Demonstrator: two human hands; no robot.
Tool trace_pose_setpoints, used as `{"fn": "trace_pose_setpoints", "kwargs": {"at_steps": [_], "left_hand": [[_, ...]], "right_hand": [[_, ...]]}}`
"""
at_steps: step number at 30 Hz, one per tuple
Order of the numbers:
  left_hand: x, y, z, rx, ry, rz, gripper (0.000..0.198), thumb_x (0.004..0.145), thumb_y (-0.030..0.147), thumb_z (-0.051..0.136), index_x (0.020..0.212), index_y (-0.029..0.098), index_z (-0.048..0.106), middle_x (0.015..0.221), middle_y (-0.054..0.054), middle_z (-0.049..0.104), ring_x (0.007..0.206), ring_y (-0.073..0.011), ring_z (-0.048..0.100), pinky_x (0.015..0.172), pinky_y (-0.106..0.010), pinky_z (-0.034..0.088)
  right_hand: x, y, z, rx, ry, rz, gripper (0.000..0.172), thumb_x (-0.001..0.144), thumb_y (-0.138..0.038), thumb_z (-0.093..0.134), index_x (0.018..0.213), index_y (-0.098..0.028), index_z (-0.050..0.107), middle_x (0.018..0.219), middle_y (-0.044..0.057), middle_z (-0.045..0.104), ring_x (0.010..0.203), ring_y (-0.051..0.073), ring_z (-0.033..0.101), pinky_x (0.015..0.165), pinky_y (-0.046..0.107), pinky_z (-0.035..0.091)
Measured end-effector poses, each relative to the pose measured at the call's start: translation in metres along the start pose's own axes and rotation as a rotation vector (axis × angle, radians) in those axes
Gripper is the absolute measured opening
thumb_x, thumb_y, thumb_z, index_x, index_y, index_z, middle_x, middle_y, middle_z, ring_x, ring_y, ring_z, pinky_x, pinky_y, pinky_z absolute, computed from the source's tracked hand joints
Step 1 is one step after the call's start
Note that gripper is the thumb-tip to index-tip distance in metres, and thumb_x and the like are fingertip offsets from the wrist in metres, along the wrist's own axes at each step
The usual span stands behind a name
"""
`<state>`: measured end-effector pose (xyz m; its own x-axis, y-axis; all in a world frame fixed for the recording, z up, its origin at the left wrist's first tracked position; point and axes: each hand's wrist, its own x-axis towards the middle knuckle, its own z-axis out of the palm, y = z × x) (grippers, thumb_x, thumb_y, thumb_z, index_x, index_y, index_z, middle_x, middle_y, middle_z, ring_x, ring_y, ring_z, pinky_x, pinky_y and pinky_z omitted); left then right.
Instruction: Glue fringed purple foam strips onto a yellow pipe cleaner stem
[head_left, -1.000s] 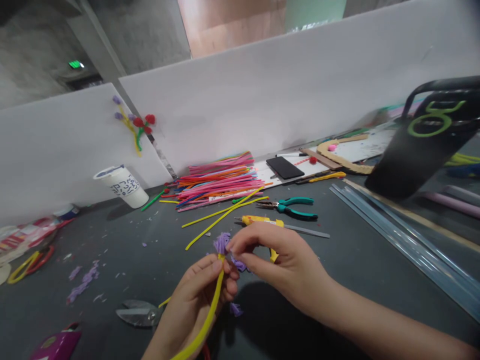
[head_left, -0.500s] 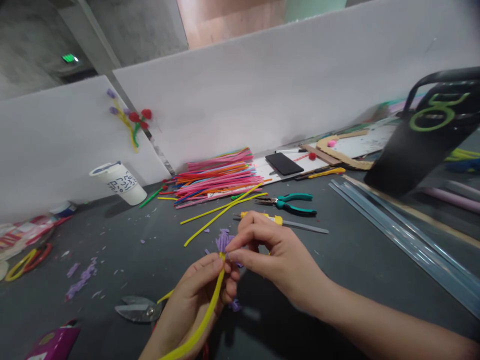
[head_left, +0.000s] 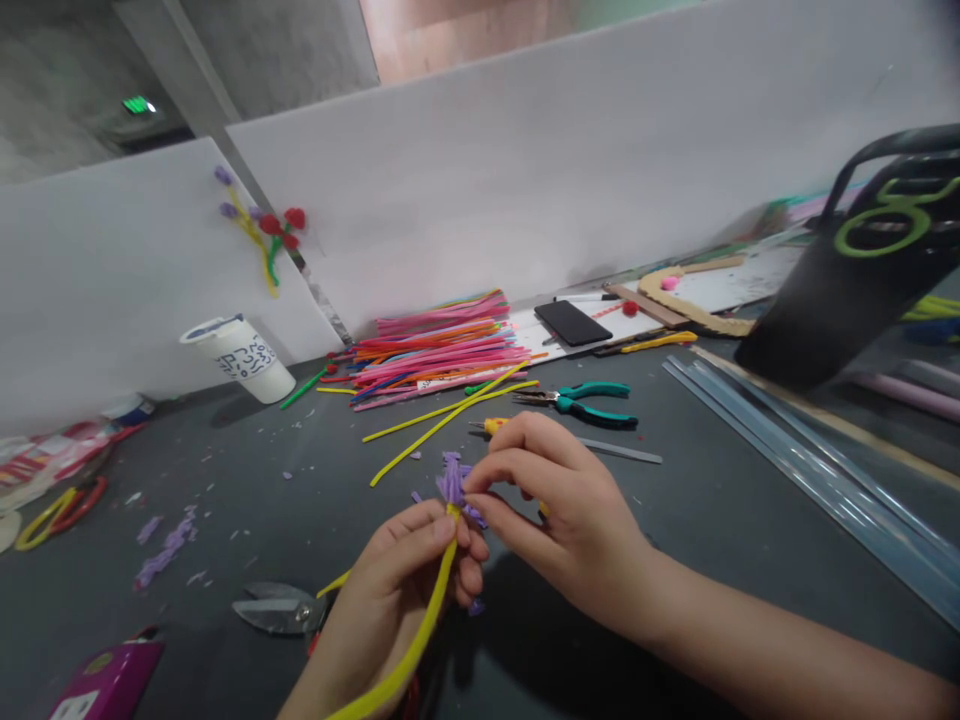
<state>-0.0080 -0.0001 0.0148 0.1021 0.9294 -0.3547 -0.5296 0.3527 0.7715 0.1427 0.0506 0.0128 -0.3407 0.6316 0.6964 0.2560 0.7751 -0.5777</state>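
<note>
My left hand [head_left: 394, 590] pinches a yellow pipe cleaner stem [head_left: 409, 645] just below a purple fuzzy tuft [head_left: 454, 482] at its top. My right hand [head_left: 559, 505] is closed in a pinch on that purple tuft from the right. Both hands hover low over the dark grey table [head_left: 712, 500]. A small purple scrap [head_left: 475, 606] lies under my left fingers. Behind my right hand lies a yellow-handled tool [head_left: 495, 426] with a grey blade.
Teal pliers [head_left: 589, 403], loose yellow pipe cleaners [head_left: 442, 420] and a colourful pipe cleaner pile [head_left: 442, 350] lie further back. Scissors [head_left: 277, 607] lie at the left, with purple scraps [head_left: 169, 548]. A paper cup [head_left: 240, 357], phone [head_left: 571, 322], black container [head_left: 847, 280] and clear strips [head_left: 810, 470] surround them.
My hands and the stem have risen slightly and shifted right; my right fingers have moved a little on the purple tuft. The view has tilted a little.
</note>
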Motion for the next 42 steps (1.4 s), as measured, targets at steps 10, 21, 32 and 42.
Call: {"fn": "trace_pose_setpoints", "kwargs": {"at_steps": [10, 21, 32, 42], "left_hand": [[0.001, 0.002, -0.009, 0.239, -0.047, 0.168, 0.010, 0.071, 0.023, 0.072, 0.064, 0.017, 0.071, 0.057, 0.001, 0.064, 0.049, -0.0084, 0.058, 0.049, -0.016, 0.046], [-0.003, 0.007, -0.031, 0.968, -0.086, 1.049, 0.023, 0.083, 0.008, 0.056, 0.091, 0.026, 0.068, 0.088, -0.001, 0.065, 0.080, -0.0137, 0.062, 0.069, -0.022, 0.050], [-0.004, 0.005, -0.034, 1.057, -0.155, 1.106, 0.022, 0.085, 0.008, 0.053, 0.097, 0.024, 0.064, 0.092, -0.001, 0.062, 0.082, -0.0126, 0.060, 0.070, -0.019, 0.049], [-0.002, 0.005, -0.038, 1.105, -0.142, 1.130, 0.023, 0.085, 0.008, 0.054, 0.100, 0.022, 0.064, 0.096, -0.002, 0.064, 0.085, -0.0136, 0.062, 0.073, -0.020, 0.050]], "right_hand": [[0.002, -0.005, -0.005, 0.055, 0.054, -0.094, 0.006, 0.082, -0.013, 0.060, 0.086, -0.015, 0.063, 0.084, 0.004, 0.056, 0.078, 0.015, 0.054, 0.073, 0.027, 0.045], [0.013, -0.019, -0.015, 0.602, -0.260, 0.537, 0.009, 0.073, -0.020, 0.059, 0.067, -0.015, 0.063, 0.070, 0.000, 0.054, 0.066, 0.013, 0.050, 0.057, 0.023, 0.036], [0.015, -0.024, -0.015, 0.598, -0.264, 0.577, 0.011, 0.072, -0.006, 0.062, 0.064, -0.012, 0.065, 0.066, -0.003, 0.054, 0.062, 0.008, 0.048, 0.055, 0.018, 0.037], [0.014, -0.023, -0.014, 0.671, -0.256, 0.631, 0.011, 0.071, -0.007, 0.066, 0.063, -0.013, 0.063, 0.065, -0.004, 0.053, 0.060, 0.007, 0.047, 0.055, 0.017, 0.038]]}}
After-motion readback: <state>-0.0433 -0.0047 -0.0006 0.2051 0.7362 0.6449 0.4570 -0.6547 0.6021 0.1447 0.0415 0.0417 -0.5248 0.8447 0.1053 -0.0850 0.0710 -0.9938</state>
